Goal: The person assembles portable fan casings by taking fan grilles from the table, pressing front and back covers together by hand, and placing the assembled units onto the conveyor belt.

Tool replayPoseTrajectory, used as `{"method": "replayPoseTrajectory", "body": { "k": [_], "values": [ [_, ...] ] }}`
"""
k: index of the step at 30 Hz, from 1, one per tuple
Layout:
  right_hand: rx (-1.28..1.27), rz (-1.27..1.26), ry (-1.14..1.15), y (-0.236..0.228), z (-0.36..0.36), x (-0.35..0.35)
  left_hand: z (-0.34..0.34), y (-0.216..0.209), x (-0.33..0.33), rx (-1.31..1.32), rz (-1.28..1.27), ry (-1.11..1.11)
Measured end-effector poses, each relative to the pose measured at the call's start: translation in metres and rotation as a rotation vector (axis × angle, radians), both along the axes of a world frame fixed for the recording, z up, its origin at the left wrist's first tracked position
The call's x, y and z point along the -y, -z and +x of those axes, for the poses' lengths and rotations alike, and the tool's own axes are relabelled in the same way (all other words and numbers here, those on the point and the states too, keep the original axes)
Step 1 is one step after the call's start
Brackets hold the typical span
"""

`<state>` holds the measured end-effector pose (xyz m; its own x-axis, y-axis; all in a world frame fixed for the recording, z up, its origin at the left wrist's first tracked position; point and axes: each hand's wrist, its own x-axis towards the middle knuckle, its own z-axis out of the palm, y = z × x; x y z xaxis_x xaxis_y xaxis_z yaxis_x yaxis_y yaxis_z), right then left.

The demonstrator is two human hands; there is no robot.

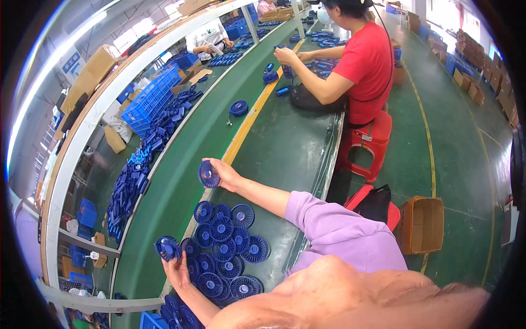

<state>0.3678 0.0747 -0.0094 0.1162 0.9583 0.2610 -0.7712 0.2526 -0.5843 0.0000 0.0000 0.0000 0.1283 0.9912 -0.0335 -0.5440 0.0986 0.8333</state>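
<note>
My right hand (228, 177) grips a dark blue fan grille (209, 174) by its near edge, fingers closed around the rim and the disc tilted up, apart from the other grilles. My left hand (176, 271) clasps a thicker blue fan housing (167, 248) from below, fingers wrapped around its lower edge; seen from here, it overlaps the green conveyor belt (164, 205).

Both pieces look like moulded plastic, so I judge them light and stiff, easy enough for one hand. Their shine suggests a slightly slippery skin. The thin radial ribs of the grille are probably its weak part: pressing on them could crack one, so the solid outer rim is the better hold. The housing, being deeper, seems to offer a broader side wall to wrap my fingers around.

My right arm reaches out long across the worktable (279, 145), only slightly bent, the lavender sleeve (334, 222) ending above the bare elbow. My left forearm comes up from the lower edge, fingers pointing upward. Between my hands lies a heap of round blue grilles (221, 228), overlapping one another, some leaning; ribs could catch there.
</note>
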Motion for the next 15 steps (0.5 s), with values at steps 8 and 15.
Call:
{"method": "replayPoseTrajectory", "body": {
  "k": [8,15],
  "values": [
    [0.035,0.116,-0.317,-0.066,-0.071,0.075,0.060,0.001,0.047,0.299,-0.057,-0.040],
    [0.871,0.556,0.037,-0.066,-0.118,0.112,0.062,0.013,0.078,0.427,-0.021,-0.040]
  ]
}}
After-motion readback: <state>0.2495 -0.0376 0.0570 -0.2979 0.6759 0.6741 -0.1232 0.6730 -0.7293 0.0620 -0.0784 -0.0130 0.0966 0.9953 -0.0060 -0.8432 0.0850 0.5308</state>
